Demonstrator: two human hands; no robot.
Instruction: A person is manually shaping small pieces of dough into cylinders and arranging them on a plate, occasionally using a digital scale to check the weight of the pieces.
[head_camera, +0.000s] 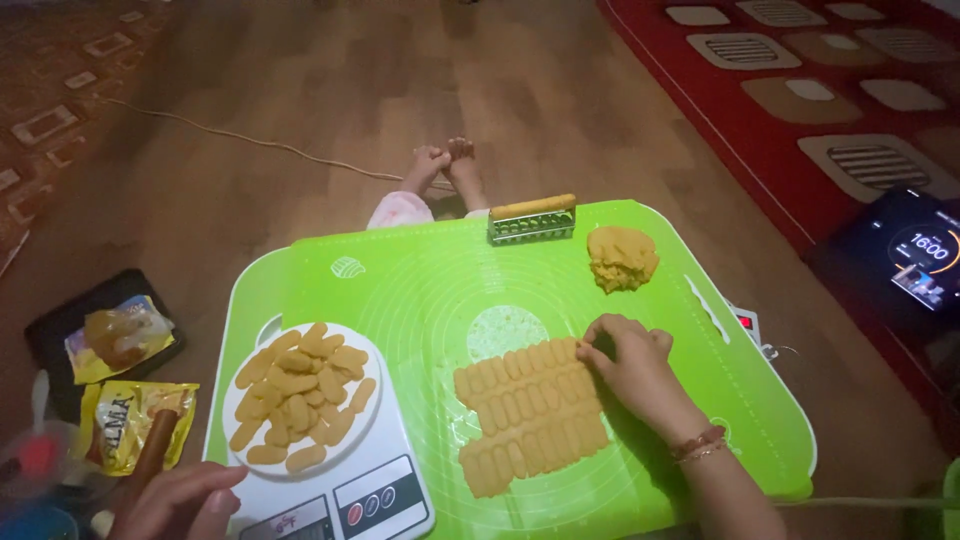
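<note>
Nearest to me, my left hand (180, 500) is resting at the corner of the white kitchen scale (345, 490), fingers loosely curled and gripping nothing, so it is free to steady the scale. Just left of it a brown rolling pin (150, 455) is lying across a yellow packet (125, 420), parked off the mat where it is not flattening anything.

On the scale the cut dough pieces (300, 395) are piling up in a loose heap, kept together there and away from the uncut dough.

My right hand (630, 365) is reaching across the green silicone mat (420, 270), fingertips pinching together on the upper right corner of the scored dough sheet (530, 415). I am working from that edge because the outer pieces look easiest to peel away without tearing their neighbours. The sheet is lying flat in the middle of the mat, right of the scale.

Farther out, a spare dough lump (622, 257) is waiting near the mat's far right corner, and the ridged metal cutter (531, 220) is sitting at the far edge, both well apart from my hands. Beyond them a small person's bare feet (445, 160) are showing on the wooden floor (300, 100).
</note>
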